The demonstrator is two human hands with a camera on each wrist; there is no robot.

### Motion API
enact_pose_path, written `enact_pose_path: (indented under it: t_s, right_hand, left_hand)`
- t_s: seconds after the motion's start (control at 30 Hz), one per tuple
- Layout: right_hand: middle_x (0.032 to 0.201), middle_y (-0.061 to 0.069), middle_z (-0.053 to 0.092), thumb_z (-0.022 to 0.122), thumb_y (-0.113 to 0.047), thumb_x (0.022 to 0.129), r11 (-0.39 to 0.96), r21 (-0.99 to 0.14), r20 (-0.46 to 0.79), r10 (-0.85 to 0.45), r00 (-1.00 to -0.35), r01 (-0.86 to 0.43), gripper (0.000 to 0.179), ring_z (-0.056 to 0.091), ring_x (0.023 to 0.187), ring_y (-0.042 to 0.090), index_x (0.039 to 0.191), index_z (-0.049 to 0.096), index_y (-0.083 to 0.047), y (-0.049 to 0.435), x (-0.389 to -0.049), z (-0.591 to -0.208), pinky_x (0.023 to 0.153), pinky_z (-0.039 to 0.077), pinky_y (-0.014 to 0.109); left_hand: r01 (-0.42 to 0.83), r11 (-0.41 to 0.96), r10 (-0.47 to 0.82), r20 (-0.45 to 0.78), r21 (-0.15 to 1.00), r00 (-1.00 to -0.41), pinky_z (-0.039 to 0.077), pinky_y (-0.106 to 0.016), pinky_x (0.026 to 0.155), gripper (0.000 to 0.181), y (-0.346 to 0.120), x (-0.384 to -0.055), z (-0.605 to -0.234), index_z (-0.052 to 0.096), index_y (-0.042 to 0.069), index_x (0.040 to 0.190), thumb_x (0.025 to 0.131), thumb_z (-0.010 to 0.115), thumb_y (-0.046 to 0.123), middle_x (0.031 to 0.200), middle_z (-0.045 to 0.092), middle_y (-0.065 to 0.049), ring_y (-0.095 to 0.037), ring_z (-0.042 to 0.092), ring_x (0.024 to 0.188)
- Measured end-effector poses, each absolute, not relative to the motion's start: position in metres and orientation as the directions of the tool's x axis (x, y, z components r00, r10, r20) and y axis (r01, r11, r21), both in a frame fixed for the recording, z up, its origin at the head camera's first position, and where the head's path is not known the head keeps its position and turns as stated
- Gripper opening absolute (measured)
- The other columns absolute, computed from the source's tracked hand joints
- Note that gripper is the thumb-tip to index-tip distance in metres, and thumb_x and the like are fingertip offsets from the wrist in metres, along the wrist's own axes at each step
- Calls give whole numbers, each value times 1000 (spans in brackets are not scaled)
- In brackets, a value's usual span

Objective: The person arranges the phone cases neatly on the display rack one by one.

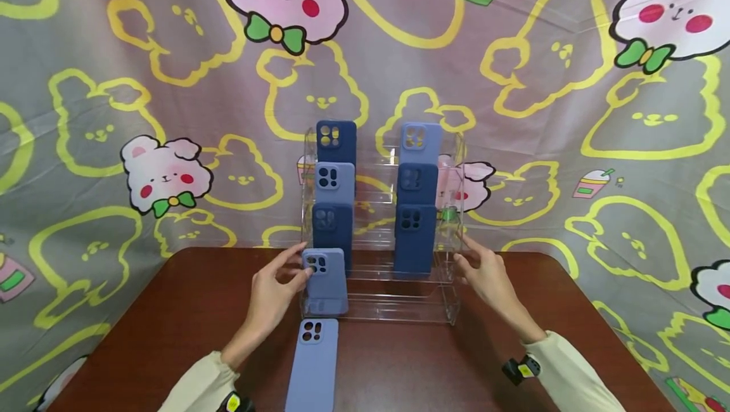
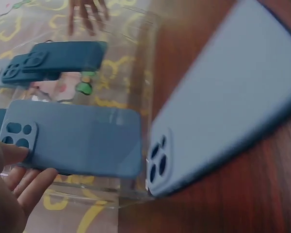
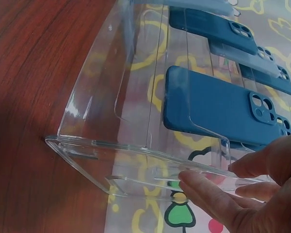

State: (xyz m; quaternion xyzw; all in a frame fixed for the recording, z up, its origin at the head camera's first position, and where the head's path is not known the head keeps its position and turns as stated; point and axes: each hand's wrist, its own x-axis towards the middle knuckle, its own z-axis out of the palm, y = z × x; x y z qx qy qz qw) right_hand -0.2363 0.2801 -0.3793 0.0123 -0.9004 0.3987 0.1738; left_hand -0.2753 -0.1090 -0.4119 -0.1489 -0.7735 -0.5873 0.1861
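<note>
A clear tiered display stand [image 1: 376, 288] holds dark and light blue phone cases in two columns. My left hand [image 1: 272, 295] pinches a light blue phone case [image 1: 329, 288] by its camera end, at the lowest tier's left. The thumb [image 2: 12, 151] lies on its face by the camera cutout, with fingers [image 2: 38, 191] at its edge. At the stand's right side my right hand [image 1: 490, 276] pinches the clear side panel [image 3: 150, 151]. Its thumb and forefinger lie on either side of the panel's edge. Just inside that panel stands a dark blue phone case [image 3: 208, 102].
Another light blue phone case [image 1: 312, 367] lies on the brown table [image 1: 410, 367] in front of the stand's left side. A patterned cloth [image 1: 245, 177] hangs behind the table. More cases, such as a dark blue one [image 1: 332, 231], stand on the higher tiers.
</note>
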Motion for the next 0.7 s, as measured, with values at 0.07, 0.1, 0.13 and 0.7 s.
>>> enact_pose_path:
  t_s: [0.07,0.1,0.13,0.7]
  right_hand:
    - [122,31,71,63,-5,104,674,-719,328,119,-937,-166,55,75,67,30,156,48,-2,280,-237,-379,46,47,24]
    - [122,31,71,63,-5,104,671,-722,332,118,-936,-172,54,76,68,30,156,48,-2,281,-237,-379,47,48,24]
    - [121,31,71,63,-4,104,668,-723,336,116,-935,-178,54,76,70,31,156,48,-1,281,-237,-379,48,49,23]
    - [123,32,69,64,-6,103,679,-716,334,125,-934,-165,55,77,68,30,155,48,0,281,-237,-382,45,44,24]
  left_hand:
    - [483,288,5,504,827,-864,60,-18,65,48,-108,-275,-416,72,11,134,88,83,0,105,75,-12,-14,75,83]
    - [503,304,1,528,809,-849,60,-17,66,49,-107,-275,-417,72,12,134,88,83,0,105,75,-11,-16,75,84]
    - [523,325,-5,555,788,-832,59,-15,66,48,-106,-275,-418,73,11,133,87,84,0,105,75,-9,-18,76,84]
    - [638,619,59,783,458,-619,56,-32,58,46,-102,-286,-423,77,14,127,83,88,5,104,71,-6,-17,67,81]
